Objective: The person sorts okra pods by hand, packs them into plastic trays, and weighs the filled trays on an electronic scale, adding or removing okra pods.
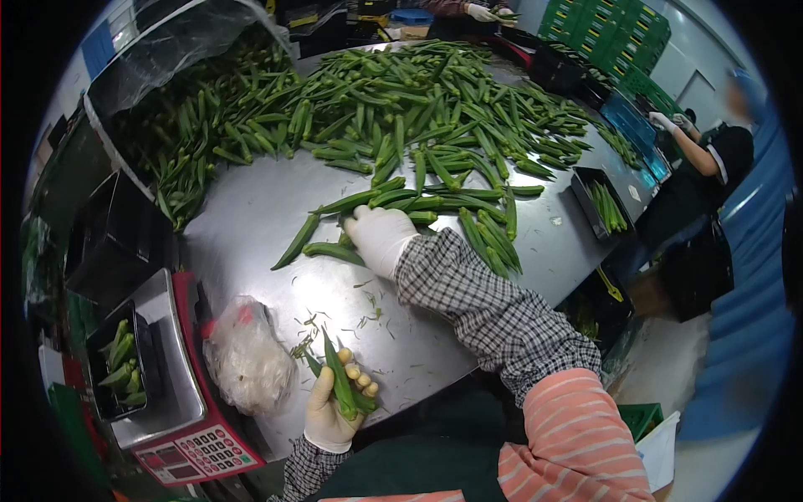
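Note:
My left hand [328, 418], in a white glove, is closed around a few green okra pods [341, 383] near the table's front edge. Farther forward, my right hand [381, 240], also gloved, reaches to the near side of the okra heap [393, 109]. Its fingers curl down around okra there, their tips partly hidden. One loose pod [295, 243] lies to its left and another [333, 252] lies just under the hand. Several pods [492, 238] rest to the right of my right wrist.
A red scale [188, 376] holds a black tray [138, 393] with okra. Beside it sits a bundled clear plastic bag [249, 356]. Another black tray of okra [604, 203] stands at the table's right edge. A co-worker [711, 159] stands at right; another person's gloved hand [483, 12] shows at the back.

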Available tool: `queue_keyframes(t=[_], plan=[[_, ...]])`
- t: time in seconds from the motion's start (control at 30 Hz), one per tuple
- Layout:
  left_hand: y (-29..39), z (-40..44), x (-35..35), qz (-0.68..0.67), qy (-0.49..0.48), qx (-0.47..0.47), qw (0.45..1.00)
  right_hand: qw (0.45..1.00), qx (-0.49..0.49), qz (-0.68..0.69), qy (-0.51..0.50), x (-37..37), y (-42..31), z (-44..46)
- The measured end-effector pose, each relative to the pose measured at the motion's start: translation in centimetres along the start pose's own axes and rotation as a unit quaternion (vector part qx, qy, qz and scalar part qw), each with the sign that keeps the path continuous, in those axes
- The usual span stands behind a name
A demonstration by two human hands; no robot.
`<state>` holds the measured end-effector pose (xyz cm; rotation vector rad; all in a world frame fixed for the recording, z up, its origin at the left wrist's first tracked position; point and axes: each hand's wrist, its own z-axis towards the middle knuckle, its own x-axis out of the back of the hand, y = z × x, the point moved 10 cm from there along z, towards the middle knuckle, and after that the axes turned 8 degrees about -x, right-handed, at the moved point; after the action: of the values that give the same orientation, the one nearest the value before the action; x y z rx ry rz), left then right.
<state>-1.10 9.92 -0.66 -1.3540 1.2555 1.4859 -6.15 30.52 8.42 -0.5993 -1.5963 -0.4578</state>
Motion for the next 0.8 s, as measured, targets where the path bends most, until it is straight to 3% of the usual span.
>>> queue_keyframes(t=[0.07, 0.17, 0.23, 0.27, 0.3, 0.33, 0.37, 0.4, 0.43, 0.5, 0.53, 0.6, 0.67, 0.8], plan=[[1.3, 0.3, 0.0, 0.003, 0.033, -0.021, 0.999, 1.0, -0.009, 0.01, -0.005, -0.6, 1.2, 0.3], [-0.4, 0.9, -0.9, 0.032, 0.022, -0.048, 0.998, 0.992, 0.054, 0.059, 0.094, 1.9, 1.2, -3.8], [-0.2, 0.5, -1.4, 0.024, 0.026, -0.05, 0.998, 0.961, 0.177, 0.153, 0.146, 2.6, -1.8, -7.2], [-0.2, 0.5, -1.8, 0.019, 0.024, -0.052, 0.998, 0.941, 0.241, 0.191, 0.141, 2.9, -3.5, -9.4], [-0.2, 0.5, -2.2, 0.039, 0.038, -0.056, 0.997, 0.943, 0.278, 0.175, 0.052, 1.2, -5.7, -10.6], [-0.3, 0.3, -2.8, 0.061, 0.05, -0.059, 0.995, 0.934, 0.313, 0.171, 0.023, 1.0, -7.3, -12.7], [-0.2, 0.2, -2.9, 0.084, 0.063, -0.061, 0.993, 0.909, 0.336, 0.247, 0.026, 0.8, -8.3, -13.6], [-0.2, -0.4, -1.0, 0.1, 0.094, -0.049, 0.989, 0.916, 0.314, 0.246, 0.033, 1.5, -7.9, -13.3], [-0.2, 0.0, -0.7, 0.093, 0.059, -0.039, 0.993, 0.924, 0.292, 0.245, 0.039, 2.3, -7.1, -12.9], [-0.3, 0.2, -0.6, 0.076, -0.01, -0.021, 0.997, 0.945, 0.189, 0.218, 0.155, 5.1, -2.2, -10.2], [-0.4, 0.3, -1.0, -0.001, -0.005, -0.022, 1.0, 0.966, 0.132, 0.168, 0.149, 4.8, 0.3, -8.4], [-0.2, 0.5, -2.0, 0.033, 0.025, -0.038, 0.998, 0.994, -0.021, 0.036, 0.104, 2.5, 5.9, -4.5], [0.0, 0.7, -2.5, 0.056, 0.042, -0.045, 0.997, 0.988, -0.077, -0.076, 0.114, -0.4, 9.7, -2.6], [0.1, 0.8, -2.4, 0.09, 0.05, -0.068, 0.992, 0.987, -0.117, 0.053, 0.093, -1.1, 12.1, -2.5]])
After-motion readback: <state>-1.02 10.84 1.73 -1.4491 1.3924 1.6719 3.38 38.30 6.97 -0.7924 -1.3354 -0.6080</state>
